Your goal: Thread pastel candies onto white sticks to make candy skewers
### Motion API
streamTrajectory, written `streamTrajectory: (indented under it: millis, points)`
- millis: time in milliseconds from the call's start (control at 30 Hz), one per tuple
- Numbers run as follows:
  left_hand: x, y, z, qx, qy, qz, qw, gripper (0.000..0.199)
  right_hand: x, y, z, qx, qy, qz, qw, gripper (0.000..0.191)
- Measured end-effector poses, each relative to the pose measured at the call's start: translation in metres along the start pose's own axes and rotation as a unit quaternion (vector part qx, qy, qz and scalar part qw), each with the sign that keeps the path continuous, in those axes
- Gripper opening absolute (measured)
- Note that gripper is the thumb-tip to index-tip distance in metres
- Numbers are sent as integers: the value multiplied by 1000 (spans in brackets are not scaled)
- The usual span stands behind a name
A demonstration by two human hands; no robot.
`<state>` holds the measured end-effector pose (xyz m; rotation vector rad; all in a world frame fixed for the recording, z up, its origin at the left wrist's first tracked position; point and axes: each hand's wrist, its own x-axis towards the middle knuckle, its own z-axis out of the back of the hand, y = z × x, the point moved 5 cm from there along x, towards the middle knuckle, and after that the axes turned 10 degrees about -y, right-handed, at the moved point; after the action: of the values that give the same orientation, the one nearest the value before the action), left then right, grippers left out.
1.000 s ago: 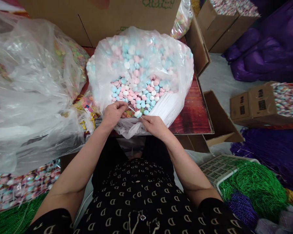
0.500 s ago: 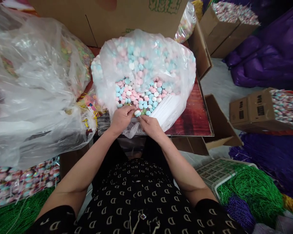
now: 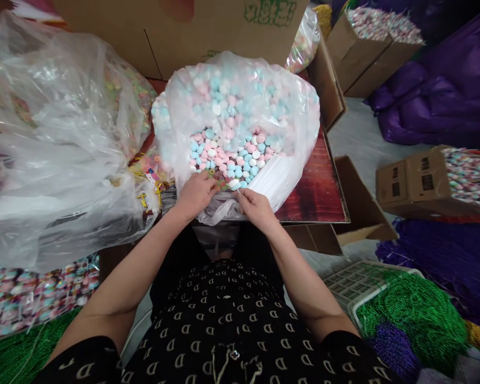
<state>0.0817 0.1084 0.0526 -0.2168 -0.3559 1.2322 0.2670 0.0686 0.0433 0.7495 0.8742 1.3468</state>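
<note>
The dark red table (image 3: pixel 316 184) is the largest thing near the person, and its glossy top shows to the right of the bags. Behind it, a big cardboard box (image 3: pixel 224 32) stands like a wall, with green printing on its side. On the left lies a bulky clear plastic bag (image 3: pixel 64 138), crumpled, through which colourful sweets can be seen. In the middle, directly before the person, rests the translucent candy bag (image 3: pixel 240 69), with its mouth open toward the body. On the floor to the right, a white plastic crate (image 3: pixel 356 288) carries shiny green bead strands (image 3: pixel 416 309). Inside the mouth of the candy bag, at the right, a bundle of white sticks (image 3: pixel 278 176) lies aslant. The left hand (image 3: pixel 198 194) is bent with its fingertips at the bag's opening, beside the small gummy rings (image 3: pixel 213 174); I cannot tell whether it pinches something. The right hand (image 3: pixel 256 208) has thumb and forefinger pressed together on a thin stick (image 3: pixel 239 191). Just beyond these fingertips is a whitish round candy (image 3: pixel 234 184), in front of the many pink, blue and white candies (image 3: pixel 224 154) in the bag.
</note>
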Motion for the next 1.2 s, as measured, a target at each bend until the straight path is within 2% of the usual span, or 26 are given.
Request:
streamTrajectory:
  millis: [133,233,433,533,667,767,867,967,1067,1200]
  points:
    - [3,7,3,-66,-32,40,996,20,-4,0,1,4,17,10,1000,35]
    - [3,11,4,-77,-48,62,994,22,-8,1,3,7,32,22,999,35]
    - [0,1,-3,-32,-24,-22,999,25,-8,0,3,4,25,16,1000,35]
    - [-2,-3,-5,-6,-30,-32,999,25,-8,-1,2,6,24,12,1000,36]
    - [1,-1,-4,-25,-54,7,998,21,-8,-2,2,13,23,8,1000,38]
    - [3,7,-2,-91,-82,52,991,16,-10,-1,3,16,34,10,999,38]
    - [4,20,-3,-205,-125,136,961,13,-11,0,2,10,54,15,998,38]
    - [5,27,-11,-341,-145,213,904,14,-11,0,2,9,54,14,998,37]
    - [9,23,-17,-424,-143,235,863,14,-10,0,1,12,50,14,999,35]
    - [11,17,-20,-447,-147,267,841,11,-10,0,1,20,45,8,999,36]
